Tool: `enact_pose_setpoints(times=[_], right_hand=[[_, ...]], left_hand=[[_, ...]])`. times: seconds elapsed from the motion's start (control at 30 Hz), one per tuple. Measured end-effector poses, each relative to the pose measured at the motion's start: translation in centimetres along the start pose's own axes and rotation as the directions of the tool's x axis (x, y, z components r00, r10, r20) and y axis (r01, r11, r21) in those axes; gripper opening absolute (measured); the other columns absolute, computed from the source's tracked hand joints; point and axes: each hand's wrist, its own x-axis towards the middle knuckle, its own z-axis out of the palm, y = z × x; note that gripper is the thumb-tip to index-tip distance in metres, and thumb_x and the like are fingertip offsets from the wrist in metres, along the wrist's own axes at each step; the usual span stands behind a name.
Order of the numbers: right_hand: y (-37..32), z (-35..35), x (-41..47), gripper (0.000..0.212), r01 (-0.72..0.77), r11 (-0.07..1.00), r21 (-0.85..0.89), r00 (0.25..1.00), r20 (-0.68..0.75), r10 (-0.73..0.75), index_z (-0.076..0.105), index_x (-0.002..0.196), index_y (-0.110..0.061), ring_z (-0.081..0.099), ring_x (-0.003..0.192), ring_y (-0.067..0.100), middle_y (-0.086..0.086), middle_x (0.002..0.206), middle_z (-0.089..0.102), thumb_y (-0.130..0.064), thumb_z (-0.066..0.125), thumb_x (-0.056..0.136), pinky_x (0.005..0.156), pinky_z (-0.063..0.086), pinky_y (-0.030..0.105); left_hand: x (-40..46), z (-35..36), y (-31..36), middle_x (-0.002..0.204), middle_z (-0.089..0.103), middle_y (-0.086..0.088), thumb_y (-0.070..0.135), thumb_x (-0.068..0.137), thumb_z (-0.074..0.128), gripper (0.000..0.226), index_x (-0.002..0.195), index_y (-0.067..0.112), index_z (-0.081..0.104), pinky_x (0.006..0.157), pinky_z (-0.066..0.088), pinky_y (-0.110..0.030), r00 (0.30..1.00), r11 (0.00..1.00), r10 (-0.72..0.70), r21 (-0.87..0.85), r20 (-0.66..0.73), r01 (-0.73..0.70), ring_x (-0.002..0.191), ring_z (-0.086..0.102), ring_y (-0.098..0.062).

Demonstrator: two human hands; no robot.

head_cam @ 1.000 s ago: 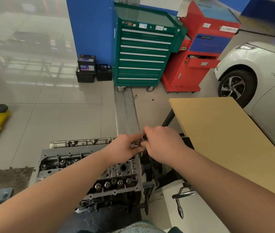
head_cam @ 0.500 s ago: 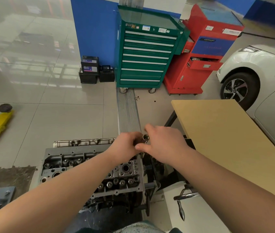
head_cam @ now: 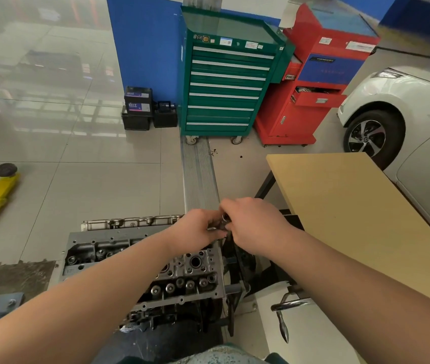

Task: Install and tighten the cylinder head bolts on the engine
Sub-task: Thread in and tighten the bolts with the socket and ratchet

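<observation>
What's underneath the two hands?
Under the left hand and right hand sits the engine's cylinder head, its holes and valve parts showing. Together the hands hold a small metal socket. The arms hide part of the head.

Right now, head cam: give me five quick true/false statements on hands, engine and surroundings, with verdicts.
1. Both hands meet on a small metal socket above the engine. True: left hand and right hand pinch the socket between them.
2. The green tool cabinet's drawers are pulled open. False: the green tool cabinet has its drawers closed; the red tool cart has one open.
3. The cylinder head lies below the hands. True.
4. A black car is parked on the right. False: the white car is there.
5. The wooden tabletop carries tools. False: it looks bare.
</observation>
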Motion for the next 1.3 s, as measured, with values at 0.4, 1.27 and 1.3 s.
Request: enact_pose_setpoints(times=[0.4, 1.27, 1.3], right_hand=[[-0.9, 1.2, 0.8, 0.025, -0.004, 0.999, -0.037, 0.997, -0.078, 0.001, 0.049, 0.11, -0.018, 0.054, 0.071, 0.021, 0.0, 0.082, 0.054, -0.042, 0.051, 0.105, 0.051, 0.035, 0.03], [-3.2, 1.6, 0.4, 0.019, 0.099, 0.954, 0.283, 0.945, -0.328, -0.001, 0.06, 0.118, -0.015, 0.054, 0.082, 0.009, -0.001, 0.106, 0.065, -0.02, 0.064, 0.1, 0.067, 0.038, 0.016], [-3.6, 1.5, 0.6, 0.02, 0.122, 0.953, 0.279, 0.946, -0.322, -0.027, 0.061, 0.119, -0.014, 0.054, 0.084, 0.009, 0.0, 0.108, 0.065, -0.019, 0.064, 0.1, 0.07, 0.039, 0.018]], left_hand=[[-0.1, 0.0, -0.1, 0.059, 0.057, 0.016, 0.011, 0.088, 0.073, 0.045, 0.064, 0.039, 0.046, 0.051, 0.032, -0.016, 0.993, 0.994, 0.055, 0.101, -0.108, -0.044, 0.056, 0.053, 0.001], [-12.1, 0.6, -12.8, 0.168, -0.032, 0.007, 0.105, 0.072, 0.008, 0.116, 0.162, 0.038, -0.018, 0.125, -0.017, -0.059, 0.92, 0.666, -0.343, 0.642, -0.187, 0.379, 0.153, -0.036, -0.025], [-12.1, 0.6, -12.9, 0.167, -0.034, 0.007, 0.106, 0.072, 0.008, 0.116, 0.162, 0.038, -0.019, 0.125, -0.018, -0.059, 0.918, 0.665, -0.35, 0.642, -0.184, 0.382, 0.152, -0.037, -0.025]])
